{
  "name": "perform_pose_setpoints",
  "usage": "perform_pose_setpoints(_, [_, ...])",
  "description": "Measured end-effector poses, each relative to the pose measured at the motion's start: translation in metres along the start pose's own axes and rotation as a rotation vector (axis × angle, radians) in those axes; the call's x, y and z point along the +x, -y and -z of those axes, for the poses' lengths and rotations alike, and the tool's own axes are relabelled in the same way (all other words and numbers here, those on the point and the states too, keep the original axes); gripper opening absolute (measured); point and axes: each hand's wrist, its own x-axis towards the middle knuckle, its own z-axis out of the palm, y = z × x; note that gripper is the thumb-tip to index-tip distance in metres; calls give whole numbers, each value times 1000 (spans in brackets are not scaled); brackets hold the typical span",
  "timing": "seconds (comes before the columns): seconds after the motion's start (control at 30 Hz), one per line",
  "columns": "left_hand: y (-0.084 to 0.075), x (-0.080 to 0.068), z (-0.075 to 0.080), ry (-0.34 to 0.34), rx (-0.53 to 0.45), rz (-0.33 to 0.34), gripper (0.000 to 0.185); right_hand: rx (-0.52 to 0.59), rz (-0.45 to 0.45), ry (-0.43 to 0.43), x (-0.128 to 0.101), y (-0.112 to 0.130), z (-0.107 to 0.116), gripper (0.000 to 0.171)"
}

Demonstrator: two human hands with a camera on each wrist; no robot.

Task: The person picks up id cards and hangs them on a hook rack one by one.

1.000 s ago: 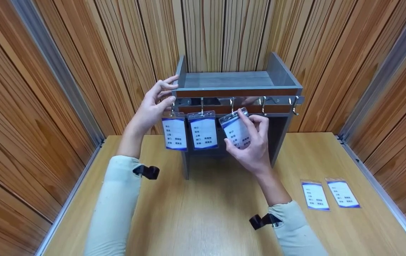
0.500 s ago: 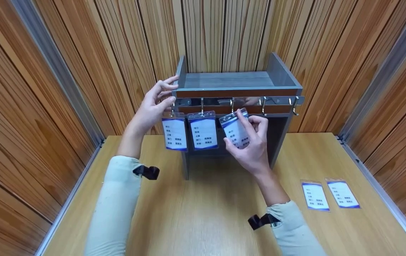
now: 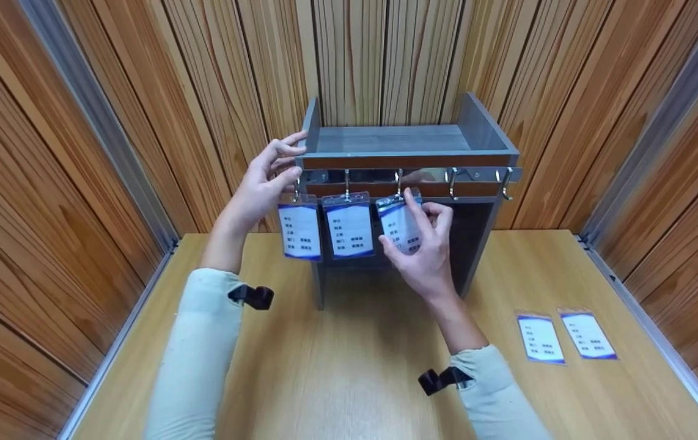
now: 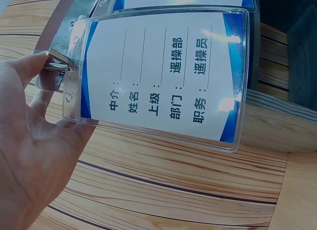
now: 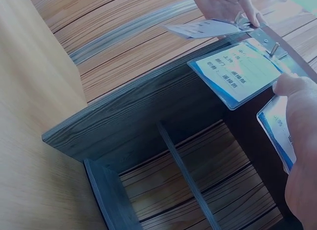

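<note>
My left hand (image 3: 260, 183) grips the left edge of a grey wooden rack (image 3: 407, 153), the thumb near the leftmost hook. In the left wrist view, a clear badge holder (image 4: 158, 76) with a white and blue card hangs beside that hand (image 4: 37, 136). A second badge holder (image 3: 349, 226) hangs on the adjacent hook. My right hand (image 3: 425, 256) pinches a third badge holder (image 3: 395, 223), nearly upright, its top edge at the tip of the middle hook (image 3: 399, 182). Whether the hook passes through its slot is unclear. The right hand (image 5: 304, 126) partly covers this badge.
Two further hooks, a fourth hook (image 3: 453, 183) and a rightmost hook (image 3: 506, 183), carry nothing. Two more badge holders, a nearer one (image 3: 540, 339) and a farther-right one (image 3: 588, 335), lie flat on the wooden table (image 3: 324, 379). Wood-panelled walls (image 3: 569, 122) enclose the table.
My right hand has shifted slightly left and down, and its badge holder has turned from tilted to nearly upright beneath the middle hook. The left hand stays in place.
</note>
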Motion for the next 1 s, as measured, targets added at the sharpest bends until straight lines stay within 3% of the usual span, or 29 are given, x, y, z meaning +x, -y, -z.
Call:
perform_pose_setpoints(0.43, [3,2,-1,-2,5,3,29,36,-49,16,2,2,-7,83])
perform_pose_setpoints(1.0, [2,1,-1,3,-1,-4,33,36,-22,1,-4,-1,-8,83])
